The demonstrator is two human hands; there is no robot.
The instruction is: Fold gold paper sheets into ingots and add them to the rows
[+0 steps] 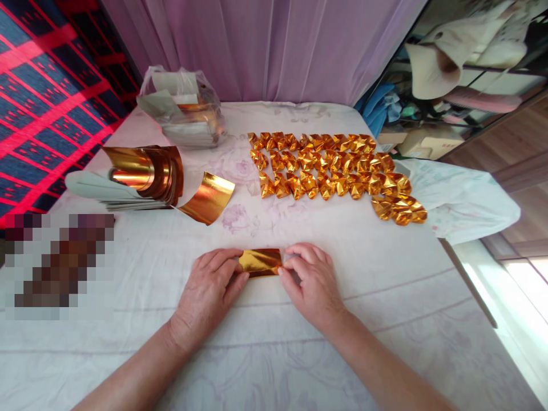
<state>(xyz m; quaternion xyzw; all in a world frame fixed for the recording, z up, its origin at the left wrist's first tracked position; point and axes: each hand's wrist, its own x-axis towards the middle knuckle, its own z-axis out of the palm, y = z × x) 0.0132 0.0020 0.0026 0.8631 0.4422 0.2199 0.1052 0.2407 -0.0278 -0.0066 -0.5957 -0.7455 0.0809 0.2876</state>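
A narrow strip of folded gold foil paper (260, 263) lies flat on the table in front of me. My left hand (216, 282) pinches its left end, thumb at the near edge and fingers over the far side. At the right end my right hand (311, 279) grips it the same way, thumb and fingertips at the corner. Beyond my left hand lies a single curved sheet of gold foil paper (208, 198). Behind that sheet stands a curled stack of gold foil sheets (165, 174), pale on their backs.
Several folded gold foil pieces (325, 184) sit in rows at the back right. A clear plastic bag (184, 108) of paper stands at the back left. White cloth or plastic (466, 197) hangs past the right table edge. A purple curtain (274, 51) closes the back; cluttered shelves (466, 74) stand right.
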